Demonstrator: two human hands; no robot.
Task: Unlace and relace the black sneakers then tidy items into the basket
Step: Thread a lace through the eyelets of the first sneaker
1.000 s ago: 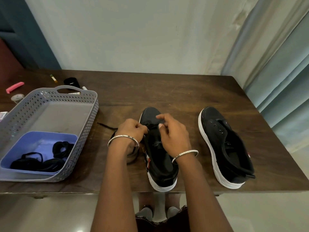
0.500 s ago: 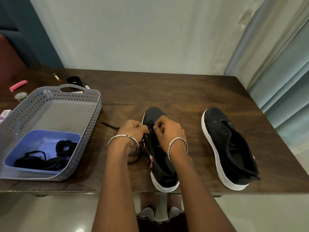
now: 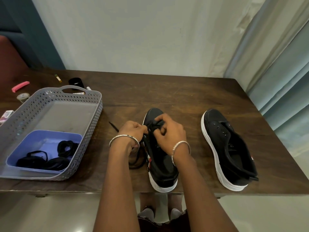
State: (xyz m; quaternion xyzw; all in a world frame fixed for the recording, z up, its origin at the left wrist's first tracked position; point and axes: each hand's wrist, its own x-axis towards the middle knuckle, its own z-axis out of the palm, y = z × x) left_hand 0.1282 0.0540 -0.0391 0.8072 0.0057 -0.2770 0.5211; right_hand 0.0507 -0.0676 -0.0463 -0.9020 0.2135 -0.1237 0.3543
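Note:
Two black sneakers with white soles stand on the wooden table [image 3: 175,94]. The left sneaker [image 3: 163,168] is in front of me, toe pointing away. My left hand [image 3: 133,131] pinches its black lace [image 3: 136,161] at the eyelets on the shoe's left side; the lace loops down beside the shoe, and one tip [image 3: 112,125] lies to the left. My right hand [image 3: 168,133] grips the shoe's front upper near the toe. The right sneaker [image 3: 227,148] stands apart, unlaced, with bare eyelets. A grey perforated basket [image 3: 93,124] sits at the left.
Inside the basket a blue tray [image 3: 41,139] holds coiled black laces [image 3: 66,148]. Behind the basket lie a black round pot [image 3: 76,82], a pink clip [image 3: 20,86], a tape roll [image 3: 22,96] and small tubes. Curtains hang at the right; the table's front edge is near the shoes' heels.
My right hand has slid forward from the shoe's tongue toward the toe and curled tighter on the upper. My left hand stays at the left eyelets with the lace.

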